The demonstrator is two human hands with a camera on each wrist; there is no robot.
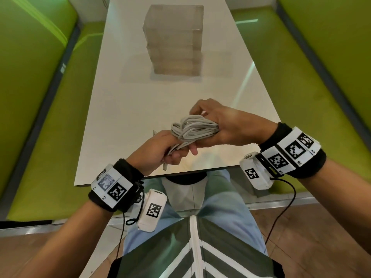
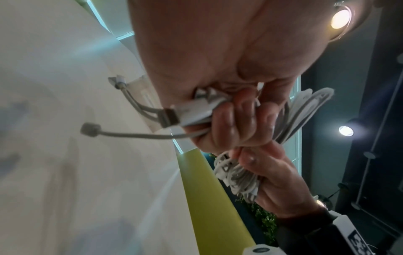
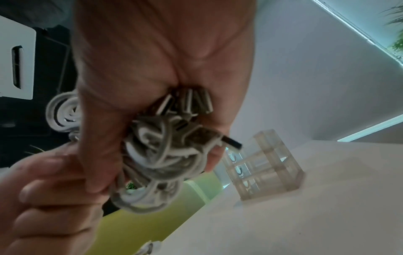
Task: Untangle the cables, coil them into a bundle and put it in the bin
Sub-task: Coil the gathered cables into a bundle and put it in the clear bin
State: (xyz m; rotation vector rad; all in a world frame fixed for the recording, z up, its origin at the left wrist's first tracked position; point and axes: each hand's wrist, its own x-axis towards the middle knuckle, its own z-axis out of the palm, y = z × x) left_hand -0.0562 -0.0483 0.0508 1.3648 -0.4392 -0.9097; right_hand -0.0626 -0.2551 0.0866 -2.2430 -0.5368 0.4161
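A bundle of grey-white cables [image 1: 193,128] hangs above the near end of the white table [image 1: 140,109], held by both hands. My right hand [image 1: 216,125] grips the coiled loops [image 3: 161,165], with several plug ends [image 3: 191,101] poking out by the palm. My left hand [image 1: 160,151] grips the straight strands [image 2: 196,113] at the bundle's other end; loose connector tips [image 2: 89,132] stick out past the fist. The clear plastic bin [image 1: 174,41] stands upright farther along the table [image 3: 305,215], well beyond both hands, and shows in the right wrist view as the bin [image 3: 268,165].
Green padded benches [image 1: 40,97] run along both sides of the table. The near table edge [image 1: 150,175] is just under my hands, with my lap below it. Bare tabletop lies between my hands and the bin.
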